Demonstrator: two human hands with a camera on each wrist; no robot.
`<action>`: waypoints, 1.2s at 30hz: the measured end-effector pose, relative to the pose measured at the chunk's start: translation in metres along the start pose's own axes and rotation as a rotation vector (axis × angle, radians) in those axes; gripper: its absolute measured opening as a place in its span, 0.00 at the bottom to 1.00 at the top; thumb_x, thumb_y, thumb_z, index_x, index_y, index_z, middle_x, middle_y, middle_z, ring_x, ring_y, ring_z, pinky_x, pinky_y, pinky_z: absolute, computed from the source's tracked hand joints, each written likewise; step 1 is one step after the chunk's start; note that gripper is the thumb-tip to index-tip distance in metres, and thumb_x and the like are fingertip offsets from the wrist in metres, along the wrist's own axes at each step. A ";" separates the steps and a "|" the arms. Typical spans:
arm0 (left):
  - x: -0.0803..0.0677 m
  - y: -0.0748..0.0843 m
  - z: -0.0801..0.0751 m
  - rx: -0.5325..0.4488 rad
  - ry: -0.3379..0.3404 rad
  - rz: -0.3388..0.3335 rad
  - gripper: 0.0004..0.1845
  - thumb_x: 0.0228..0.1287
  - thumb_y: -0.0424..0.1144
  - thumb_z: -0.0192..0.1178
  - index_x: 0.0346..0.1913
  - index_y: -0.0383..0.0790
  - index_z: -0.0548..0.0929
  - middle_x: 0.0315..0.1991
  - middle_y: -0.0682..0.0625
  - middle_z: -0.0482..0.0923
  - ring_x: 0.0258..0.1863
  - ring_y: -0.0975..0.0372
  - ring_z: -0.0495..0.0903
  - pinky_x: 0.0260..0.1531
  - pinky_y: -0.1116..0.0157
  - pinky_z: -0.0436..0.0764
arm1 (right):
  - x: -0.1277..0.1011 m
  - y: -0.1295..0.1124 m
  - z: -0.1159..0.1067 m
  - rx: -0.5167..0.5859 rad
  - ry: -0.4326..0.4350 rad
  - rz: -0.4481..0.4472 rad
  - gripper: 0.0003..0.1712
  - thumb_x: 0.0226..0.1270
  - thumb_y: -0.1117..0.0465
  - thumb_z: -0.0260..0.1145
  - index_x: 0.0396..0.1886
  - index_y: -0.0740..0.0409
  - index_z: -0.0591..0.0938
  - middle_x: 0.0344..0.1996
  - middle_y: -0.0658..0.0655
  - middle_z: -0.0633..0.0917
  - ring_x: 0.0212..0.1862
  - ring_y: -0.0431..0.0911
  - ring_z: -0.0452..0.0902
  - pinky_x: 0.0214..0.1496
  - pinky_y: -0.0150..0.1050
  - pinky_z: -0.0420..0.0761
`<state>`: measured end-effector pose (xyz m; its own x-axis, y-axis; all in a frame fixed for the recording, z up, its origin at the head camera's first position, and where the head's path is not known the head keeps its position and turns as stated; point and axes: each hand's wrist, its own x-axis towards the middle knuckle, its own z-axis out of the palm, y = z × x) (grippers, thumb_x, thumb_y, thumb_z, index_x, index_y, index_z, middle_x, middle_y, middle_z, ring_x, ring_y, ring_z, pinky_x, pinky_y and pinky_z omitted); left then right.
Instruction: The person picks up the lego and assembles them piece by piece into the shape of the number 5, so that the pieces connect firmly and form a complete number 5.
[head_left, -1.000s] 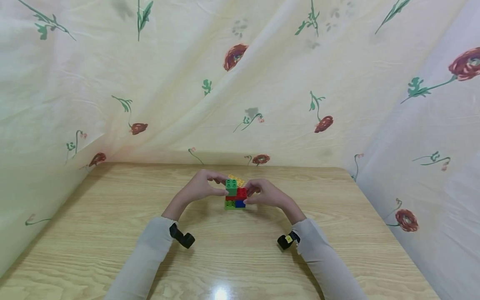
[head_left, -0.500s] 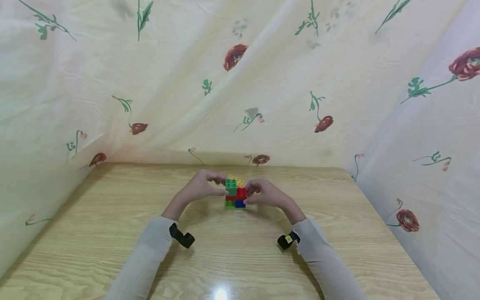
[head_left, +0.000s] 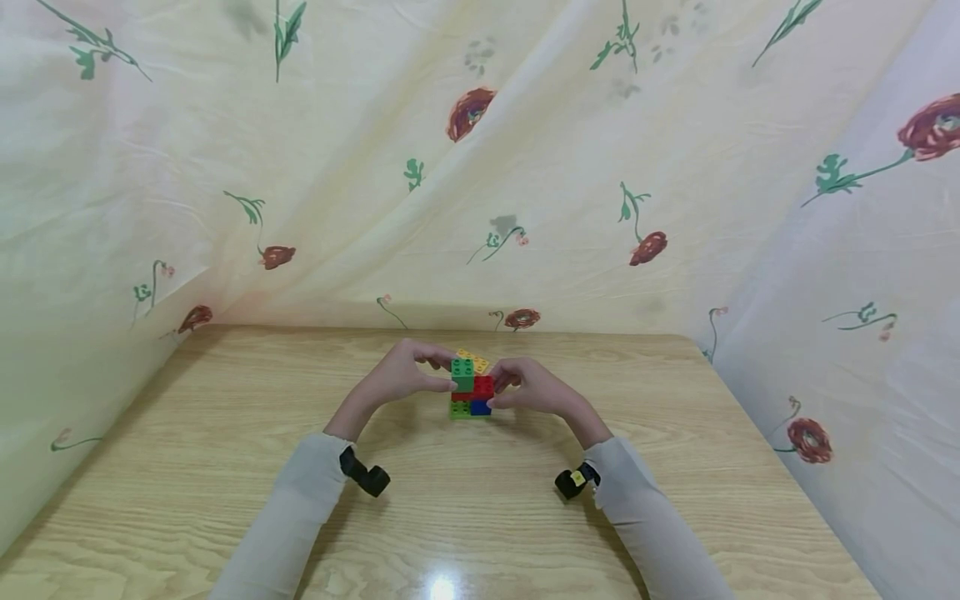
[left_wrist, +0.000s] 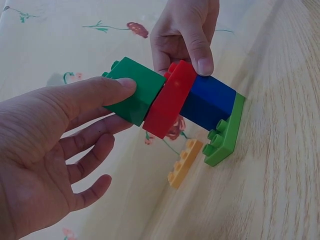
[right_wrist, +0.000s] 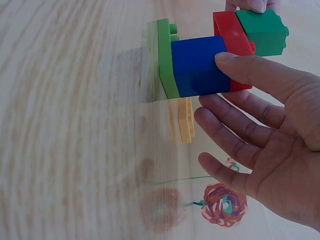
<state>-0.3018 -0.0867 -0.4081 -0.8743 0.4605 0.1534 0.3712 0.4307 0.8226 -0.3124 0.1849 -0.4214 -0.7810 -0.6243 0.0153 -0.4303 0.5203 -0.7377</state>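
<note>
A small block stack (head_left: pixel 471 390) stands on the wooden tabletop (head_left: pixel 225 467), near the middle and toward the far edge; from the base up it is a light green plate (left_wrist: pixel 225 131), a blue block (left_wrist: pixel 209 102), a red block (left_wrist: pixel 170 106) and a dark green block (left_wrist: pixel 136 95) on top; a yellow plate (left_wrist: pixel 184 162) lies just behind the stack, on the side toward the flowered cloth (head_left: pixel 525 167).

The left hand (head_left: pixel 397 379) holds the dark green block, its thumb laid along the near face and its fingers (left_wrist: pixel 90 170) loosely curled behind it; the right hand (head_left: pixel 534 388) pinches the stack lower down, thumb pressed across the blue and red blocks, fingers (right_wrist: pixel 235 127) spread and relaxed past the far side, close to the yellow plate; both hands thus grip the stack from opposite sides.

The cloth rises from the far edge of the tabletop and drapes down past the left and right edges, so the stack is hemmed in at the back; bare wood runs wide to the left and right of the hands and toward the near edge, where only the sleeves (head_left: pixel 285 517) and the black wrist cameras (head_left: pixel 365 475) lie over it.
</note>
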 end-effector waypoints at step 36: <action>-0.001 0.002 0.000 0.037 -0.001 -0.010 0.22 0.59 0.44 0.75 0.57 0.43 0.88 0.53 0.48 0.88 0.51 0.55 0.81 0.59 0.46 0.77 | -0.001 0.000 0.000 0.025 -0.002 -0.014 0.15 0.65 0.62 0.74 0.49 0.63 0.84 0.45 0.60 0.89 0.48 0.49 0.85 0.58 0.48 0.81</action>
<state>-0.2999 -0.0864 -0.4072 -0.8779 0.4565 0.1444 0.3734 0.4641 0.8032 -0.3116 0.1855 -0.4209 -0.7740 -0.6327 0.0242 -0.4298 0.4970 -0.7538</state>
